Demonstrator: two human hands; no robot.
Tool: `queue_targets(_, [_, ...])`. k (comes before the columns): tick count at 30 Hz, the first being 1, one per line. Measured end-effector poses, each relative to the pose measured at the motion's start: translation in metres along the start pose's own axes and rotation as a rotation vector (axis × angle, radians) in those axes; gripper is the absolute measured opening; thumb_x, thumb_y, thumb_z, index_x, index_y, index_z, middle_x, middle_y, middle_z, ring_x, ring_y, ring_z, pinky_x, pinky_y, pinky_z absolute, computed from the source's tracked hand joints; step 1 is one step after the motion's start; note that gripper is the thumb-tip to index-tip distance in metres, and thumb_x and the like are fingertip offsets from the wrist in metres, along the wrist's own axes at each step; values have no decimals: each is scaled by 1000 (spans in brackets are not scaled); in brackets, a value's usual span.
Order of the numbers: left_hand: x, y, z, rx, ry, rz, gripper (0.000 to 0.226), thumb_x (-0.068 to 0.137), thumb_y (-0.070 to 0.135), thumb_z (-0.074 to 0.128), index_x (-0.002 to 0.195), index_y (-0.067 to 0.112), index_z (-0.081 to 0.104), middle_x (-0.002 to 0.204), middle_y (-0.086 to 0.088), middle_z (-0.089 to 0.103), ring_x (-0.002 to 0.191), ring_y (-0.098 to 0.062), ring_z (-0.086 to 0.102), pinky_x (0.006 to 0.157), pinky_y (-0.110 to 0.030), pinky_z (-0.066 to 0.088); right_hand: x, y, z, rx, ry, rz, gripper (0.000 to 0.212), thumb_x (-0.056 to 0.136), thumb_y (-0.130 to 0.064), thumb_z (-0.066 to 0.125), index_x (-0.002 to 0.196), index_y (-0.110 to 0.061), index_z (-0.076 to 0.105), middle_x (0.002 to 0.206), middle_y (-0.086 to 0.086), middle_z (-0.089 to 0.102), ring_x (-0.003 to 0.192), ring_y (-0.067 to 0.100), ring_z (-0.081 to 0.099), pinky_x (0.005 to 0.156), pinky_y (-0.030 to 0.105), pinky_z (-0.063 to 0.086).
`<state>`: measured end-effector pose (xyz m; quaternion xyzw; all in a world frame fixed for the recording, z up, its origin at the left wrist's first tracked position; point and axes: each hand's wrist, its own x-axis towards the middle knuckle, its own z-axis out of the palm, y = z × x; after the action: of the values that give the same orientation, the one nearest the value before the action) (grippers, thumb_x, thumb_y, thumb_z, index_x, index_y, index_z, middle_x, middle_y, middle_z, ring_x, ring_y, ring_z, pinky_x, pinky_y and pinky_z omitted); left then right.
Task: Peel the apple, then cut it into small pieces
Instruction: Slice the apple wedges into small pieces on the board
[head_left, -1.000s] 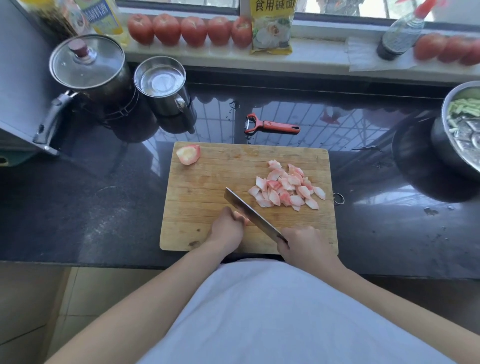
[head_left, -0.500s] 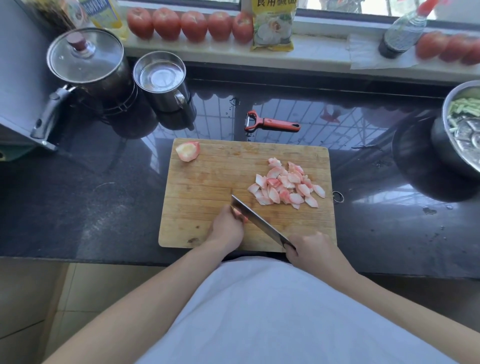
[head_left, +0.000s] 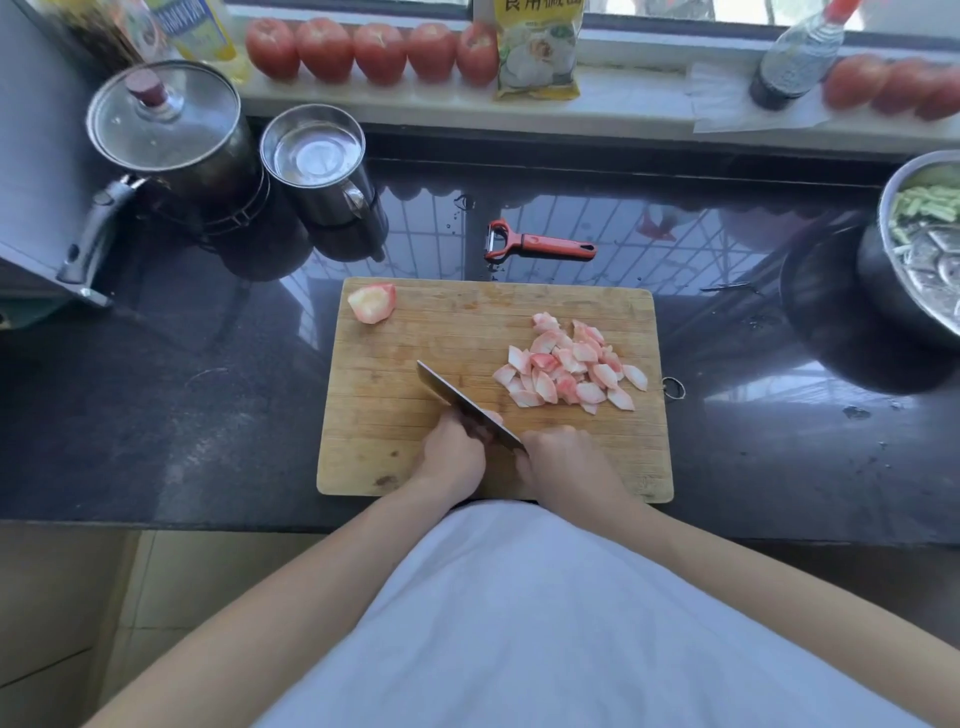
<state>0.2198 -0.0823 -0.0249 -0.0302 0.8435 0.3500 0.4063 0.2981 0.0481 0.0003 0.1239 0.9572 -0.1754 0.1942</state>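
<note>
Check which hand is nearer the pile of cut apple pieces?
Right. The right hand, gripping the knife, sits just below the pile of cut apple pieces; the left hand is farther, down-left of it.

cutting board (head_left: 415, 332): wood (scored) | counter (head_left: 156, 415): glossy dark stone | mug (head_left: 317, 166): shiny metal

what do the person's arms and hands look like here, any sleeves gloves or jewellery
Both forearms are bare from where they enter the view down to the wrists, with no sleeves showing. The left hand and right hand wear no gloves, and no rings, watch or bracelet can be seen. Between the arms, a plain white garment covers the torso, with no print or markings visible.
</note>
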Motion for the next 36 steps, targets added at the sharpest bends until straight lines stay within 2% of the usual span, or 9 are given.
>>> queue_targets(2, [0,0,2,4,21,-12,23,93,31,45,113,25,55,117,-2,64,105,-30,58,92,-36,44,-9,3,-5,26,15,13,24,95,-19,51,75,-8,60,76,15,65,70,38,61,56,41,46])
queue_targets(4, [0,-3,3,25,44,-20,7,103,25,43,102,20,47,105,-4,56,96,-30,52,82,-35,38,-18,10,-10,70,54,29,27,95,-19,53,71,-9,59,70,12,65,66,37,59,56,42,48])
queue_targets(7, [1,-5,6,29,59,-1,18,107,26,41,89,21,41,98,-5,53,92,-31,51,76,-36,36,-30,20,-18,94,80,39,31,97,-20,55,67,-14,53,67,11,65,63,34,56,56,39,42])
queue_targets(11, [3,-8,8,30,49,4,18,105,33,45,110,15,48,112,-8,60,104,-32,57,83,-36,38,-37,24,-17,46,-15,30,31,97,-26,52,76,-8,64,72,10,67,69,32,61,63,41,50])
queue_targets(14, [2,-9,10,6,49,33,24,102,37,47,123,28,55,124,1,65,117,-30,59,89,-32,37,-35,23,-17,23,-64,42,31,99,-31,49,83,-12,68,78,9,68,74,31,62,69,42,54])
queue_targets(16, [2,-8,10,-6,46,32,24,100,40,48,121,34,56,122,3,64,115,-30,60,90,-32,38,-33,23,-16,15,-62,28,30,98,-30,49,82,-13,67,78,10,67,74,32,62,68,42,54])
queue_targets(21, [2,-6,9,43,73,-15,16,102,35,45,102,20,44,105,-6,59,93,-30,53,80,-38,39,-34,24,-15,61,-36,39,28,97,-25,51,78,-9,65,73,10,66,70,32,61,65,42,52])
queue_targets(27, [0,-4,7,43,71,-14,18,103,33,42,110,17,46,114,-9,61,101,-31,56,80,-40,41,-41,31,-19,70,-86,84,28,98,-28,50,87,-9,68,79,9,68,78,30,62,66,37,50])
queue_targets(36, [-4,-1,5,45,71,-16,22,104,37,42,112,17,48,112,-8,62,101,-30,56,80,-39,40,-41,27,-23,43,-145,141,27,99,-30,47,89,-13,66,78,9,66,77,31,61,64,37,52])
